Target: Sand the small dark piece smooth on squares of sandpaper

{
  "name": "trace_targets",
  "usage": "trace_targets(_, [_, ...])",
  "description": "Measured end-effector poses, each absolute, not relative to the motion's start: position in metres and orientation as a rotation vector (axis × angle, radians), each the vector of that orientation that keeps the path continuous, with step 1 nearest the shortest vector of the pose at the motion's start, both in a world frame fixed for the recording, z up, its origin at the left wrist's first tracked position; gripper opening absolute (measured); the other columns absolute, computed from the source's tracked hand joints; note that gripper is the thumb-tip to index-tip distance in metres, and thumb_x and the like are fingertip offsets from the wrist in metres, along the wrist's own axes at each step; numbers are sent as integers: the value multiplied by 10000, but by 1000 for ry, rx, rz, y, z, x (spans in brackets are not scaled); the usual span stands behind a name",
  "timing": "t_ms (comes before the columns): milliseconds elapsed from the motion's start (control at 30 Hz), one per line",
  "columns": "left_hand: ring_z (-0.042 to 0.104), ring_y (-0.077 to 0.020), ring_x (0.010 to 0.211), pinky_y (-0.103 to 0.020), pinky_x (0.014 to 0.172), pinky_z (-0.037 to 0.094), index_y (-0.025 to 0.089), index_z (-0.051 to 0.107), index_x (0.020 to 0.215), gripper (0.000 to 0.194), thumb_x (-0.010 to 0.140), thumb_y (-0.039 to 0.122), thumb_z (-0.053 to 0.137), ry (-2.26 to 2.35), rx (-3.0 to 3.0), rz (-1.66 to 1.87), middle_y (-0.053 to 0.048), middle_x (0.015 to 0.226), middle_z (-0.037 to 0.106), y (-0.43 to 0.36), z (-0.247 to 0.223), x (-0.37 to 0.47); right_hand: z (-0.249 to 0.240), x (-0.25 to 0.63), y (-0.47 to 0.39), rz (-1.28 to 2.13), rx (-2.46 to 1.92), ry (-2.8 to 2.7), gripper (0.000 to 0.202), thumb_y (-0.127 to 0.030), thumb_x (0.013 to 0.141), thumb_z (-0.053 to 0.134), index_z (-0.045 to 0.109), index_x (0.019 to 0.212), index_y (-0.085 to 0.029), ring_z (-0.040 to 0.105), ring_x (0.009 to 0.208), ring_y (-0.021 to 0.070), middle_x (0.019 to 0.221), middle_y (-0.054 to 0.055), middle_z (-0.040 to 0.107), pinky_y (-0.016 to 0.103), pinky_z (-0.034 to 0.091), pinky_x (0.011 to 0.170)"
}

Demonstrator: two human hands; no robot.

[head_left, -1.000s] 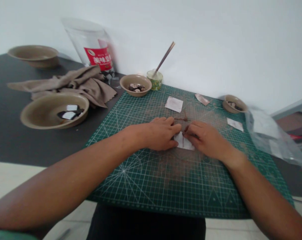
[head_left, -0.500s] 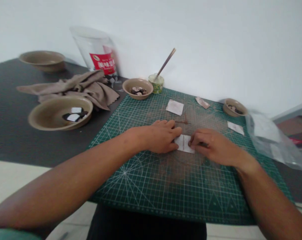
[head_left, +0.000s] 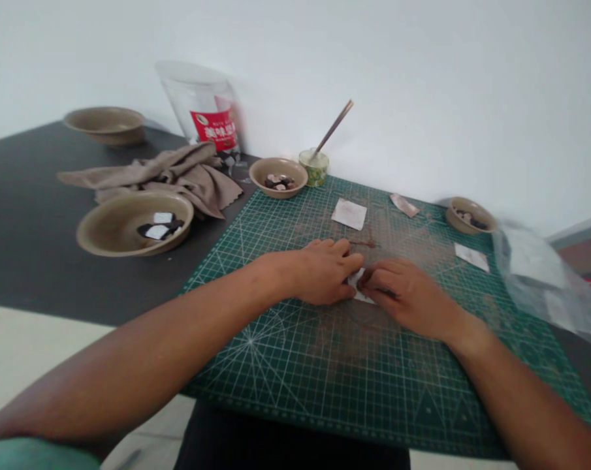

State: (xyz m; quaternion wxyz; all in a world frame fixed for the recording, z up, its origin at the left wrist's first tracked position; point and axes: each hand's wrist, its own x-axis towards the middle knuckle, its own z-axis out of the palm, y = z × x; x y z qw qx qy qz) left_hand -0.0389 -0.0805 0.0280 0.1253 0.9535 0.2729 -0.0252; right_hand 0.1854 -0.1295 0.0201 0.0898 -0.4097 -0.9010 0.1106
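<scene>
Between my hands a small white square piece point(head_left: 365, 297), like paper, lies on the green cutting mat point(head_left: 295, 352). My left hand point(head_left: 324, 271) is at its left side, thumb and curled fingers closed over that edge and holding it against the mat. Above the piece, my right hand point(head_left: 405, 294) has thumb and fingertips pinched together, touching it near the middle. Whatever is in that pinch is hidden by the fingers. Brown dust and a thin brown streak point(head_left: 368, 243) mark the mat beyond my hands.
Other white pieces point(head_left: 349, 214) point(head_left: 471, 256) and a curled scrap point(head_left: 403, 205) lie on the mat. Small bowls point(head_left: 278, 177) point(head_left: 471, 215) hold dark bits. A green cup point(head_left: 315, 171) with a stick, a large bowl point(head_left: 94, 228), a brown cloth point(head_left: 177, 171) and plastic bags point(head_left: 540, 281) surround it.
My right hand's pinch has moved left across the white piece, closer to my left hand, covering more of it. The left hand keeps its hold; the whole view has shifted slightly.
</scene>
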Motion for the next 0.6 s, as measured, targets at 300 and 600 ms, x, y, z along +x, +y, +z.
trace_targets(300, [584, -310, 1077, -476, 942, 444, 205, 532, 1163, 342, 947, 461, 462, 811, 2763, -84, -137, 1253, 549, -81, 29, -39, 29, 186, -132, 560, -1187, -2719, 112, -173, 954, 549, 638, 893, -204, 590, 857, 190, 925, 48, 643, 331, 445, 775])
trace_targets(600, [581, -317, 1102, -473, 954, 438, 205, 528, 1195, 373, 937, 471, 491, 847, 2745, -106, -141, 1274, 545, -82, 30, -38, 31, 189, -131, 555, -1249, -2732, 123, -176, 958, 546, 625, 866, -203, 583, 830, 184, 895, 36, 628, 324, 428, 759])
